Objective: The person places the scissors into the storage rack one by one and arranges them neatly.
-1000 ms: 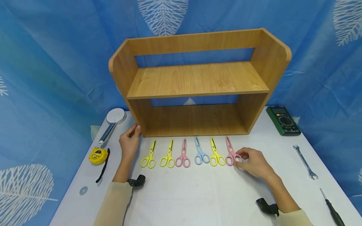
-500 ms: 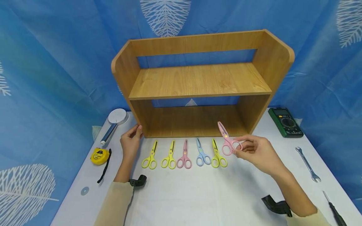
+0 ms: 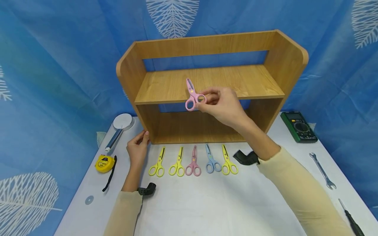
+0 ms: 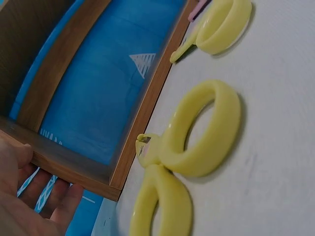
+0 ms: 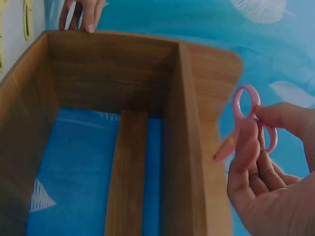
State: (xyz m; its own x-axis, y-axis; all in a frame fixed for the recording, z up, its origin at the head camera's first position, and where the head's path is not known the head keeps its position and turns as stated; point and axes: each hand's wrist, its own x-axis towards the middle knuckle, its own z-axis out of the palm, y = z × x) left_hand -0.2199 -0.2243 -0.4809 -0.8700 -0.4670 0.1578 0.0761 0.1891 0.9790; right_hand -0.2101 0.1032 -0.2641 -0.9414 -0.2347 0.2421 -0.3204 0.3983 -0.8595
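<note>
Pink scissors point(image 3: 192, 93), pinched in the right hand point(image 3: 225, 105), hover near the upper-level front edge of the shelf point(image 3: 236, 77), the left hand point(image 3: 137, 148) gripping its lower left corner: seemingly a carry, the next move calling for clearance over that edge.

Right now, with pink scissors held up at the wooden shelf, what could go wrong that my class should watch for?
The pink scissors could slip and fall, since the right fingers grip them only by the handle. Their blade end might knock the wooden shelf close by. If the shelf shifts, the left fingers, gripping its lower left edge, might get pinched.
</note>
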